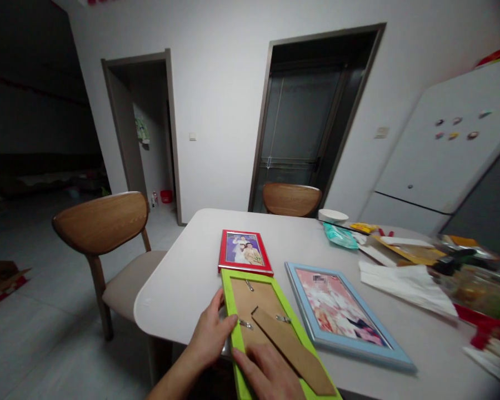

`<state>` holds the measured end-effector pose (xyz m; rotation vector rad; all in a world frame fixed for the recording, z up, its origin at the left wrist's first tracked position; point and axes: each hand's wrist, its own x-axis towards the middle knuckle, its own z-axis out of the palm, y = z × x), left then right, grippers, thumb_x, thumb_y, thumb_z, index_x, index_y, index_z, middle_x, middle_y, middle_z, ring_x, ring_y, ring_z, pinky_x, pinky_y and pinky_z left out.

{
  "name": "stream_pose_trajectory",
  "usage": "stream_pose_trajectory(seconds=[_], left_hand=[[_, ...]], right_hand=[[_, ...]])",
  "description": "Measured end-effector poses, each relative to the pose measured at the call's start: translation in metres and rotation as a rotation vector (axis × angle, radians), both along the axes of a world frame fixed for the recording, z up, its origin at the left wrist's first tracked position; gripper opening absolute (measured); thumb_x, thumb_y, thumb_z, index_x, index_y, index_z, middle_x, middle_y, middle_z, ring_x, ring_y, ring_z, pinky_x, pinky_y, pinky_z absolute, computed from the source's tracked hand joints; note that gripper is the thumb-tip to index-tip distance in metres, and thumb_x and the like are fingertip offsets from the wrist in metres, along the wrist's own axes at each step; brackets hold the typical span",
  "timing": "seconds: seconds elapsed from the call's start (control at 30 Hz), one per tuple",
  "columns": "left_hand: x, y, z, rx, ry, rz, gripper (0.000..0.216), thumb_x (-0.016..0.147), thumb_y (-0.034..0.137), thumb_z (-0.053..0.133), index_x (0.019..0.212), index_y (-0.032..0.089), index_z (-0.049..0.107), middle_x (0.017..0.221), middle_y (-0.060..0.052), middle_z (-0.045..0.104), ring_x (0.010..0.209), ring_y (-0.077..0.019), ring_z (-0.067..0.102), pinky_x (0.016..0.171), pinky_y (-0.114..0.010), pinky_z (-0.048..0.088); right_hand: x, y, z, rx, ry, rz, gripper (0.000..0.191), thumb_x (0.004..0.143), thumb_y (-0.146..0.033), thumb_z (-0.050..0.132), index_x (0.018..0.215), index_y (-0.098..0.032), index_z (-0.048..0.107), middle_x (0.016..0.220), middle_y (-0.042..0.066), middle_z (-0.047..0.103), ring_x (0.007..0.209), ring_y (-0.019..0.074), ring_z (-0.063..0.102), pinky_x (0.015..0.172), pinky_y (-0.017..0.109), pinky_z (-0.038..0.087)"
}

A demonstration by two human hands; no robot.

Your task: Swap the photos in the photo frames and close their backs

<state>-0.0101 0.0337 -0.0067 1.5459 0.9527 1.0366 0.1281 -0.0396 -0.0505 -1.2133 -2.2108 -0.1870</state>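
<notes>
A lime-green photo frame [227,294] is face down, tilted at the near edge of the table, with its brown backing board [250,294] showing. Small metal clips [283,319] sit along the board, and a brown stand leg [295,355] lies along it. My left hand [210,333] grips the left rim, thumb on top and fingers underneath. Lower down, my right hand [270,372] is on the frame, one digit on the left rim and the others bent over the backing; what its fingertips touch is hidden. A red photo frame [266,260] and a light-blue photo frame [316,328] lie face up nearby.
The white table [175,278] carries a turquoise packet [340,236], a white bowl [332,215], white paper [408,283] and a clutter of containers at right. Wooden chairs stand at left [104,222] and behind [291,199]. A fridge [454,161] is at back right.
</notes>
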Motion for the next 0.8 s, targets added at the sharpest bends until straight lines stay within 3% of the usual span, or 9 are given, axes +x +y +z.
stream_pose_trajectory(seconds=[0.2, 0.43, 0.53, 0.63, 0.8], left_hand=[[-0.010, 0.003, -0.012, 0.124, 0.441, 0.138, 0.058, 0.066, 0.017, 0.049, 0.122, 0.012, 0.032, 0.124, -0.010, 0.043, 0.113, -0.0207, 0.038, 0.096, -0.033, 0.028], [-0.011, 0.004, -0.024, 0.225, 0.591, 0.152, 0.058, 0.068, 0.019, 0.046, 0.123, 0.008, 0.032, 0.128, -0.012, 0.037, 0.117, -0.0215, 0.034, 0.100, -0.037, 0.021], [-0.012, 0.004, -0.024, 0.238, 0.594, 0.154, 0.057, 0.069, 0.020, 0.046, 0.123, 0.009, 0.033, 0.128, -0.011, 0.037, 0.117, -0.0206, 0.034, 0.100, -0.035, 0.022], [-0.011, 0.004, -0.022, 0.229, 0.596, 0.169, 0.056, 0.069, 0.020, 0.045, 0.123, 0.011, 0.034, 0.128, -0.010, 0.038, 0.117, -0.0195, 0.034, 0.100, -0.034, 0.022], [-0.011, 0.002, -0.019, 0.223, 0.638, 0.133, 0.065, 0.065, 0.022, 0.049, 0.125, 0.008, 0.030, 0.130, -0.012, 0.034, 0.119, -0.0210, 0.030, 0.101, -0.034, 0.020]], right_hand=[[-0.019, 0.010, -0.008, -0.033, -0.064, -0.012, 0.049, 0.055, -0.018, 0.055, 0.104, -0.019, 0.053, 0.087, 0.009, 0.058, 0.074, 0.0225, 0.050, 0.064, 0.036, 0.044], [-0.001, 0.007, 0.033, -0.301, 0.081, 0.082, 0.036, 0.068, -0.028, 0.053, 0.102, -0.020, 0.054, 0.100, 0.008, 0.057, 0.089, 0.0194, 0.050, 0.078, 0.032, 0.042], [0.031, 0.021, 0.048, -0.337, 0.128, -0.113, 0.030, 0.076, -0.027, 0.042, 0.102, -0.019, 0.056, 0.103, 0.009, 0.056, 0.095, 0.0189, 0.049, 0.083, 0.033, 0.039], [0.061, 0.039, 0.051, -0.380, 0.096, -0.318, 0.029, 0.073, -0.025, 0.044, 0.096, -0.015, 0.060, 0.102, 0.012, 0.056, 0.095, 0.0214, 0.049, 0.085, 0.036, 0.037], [0.072, 0.053, 0.043, -0.440, 0.036, -0.379, 0.025, 0.072, -0.022, 0.041, 0.081, -0.017, 0.063, 0.089, 0.008, 0.056, 0.085, 0.0179, 0.052, 0.078, 0.028, 0.038]])
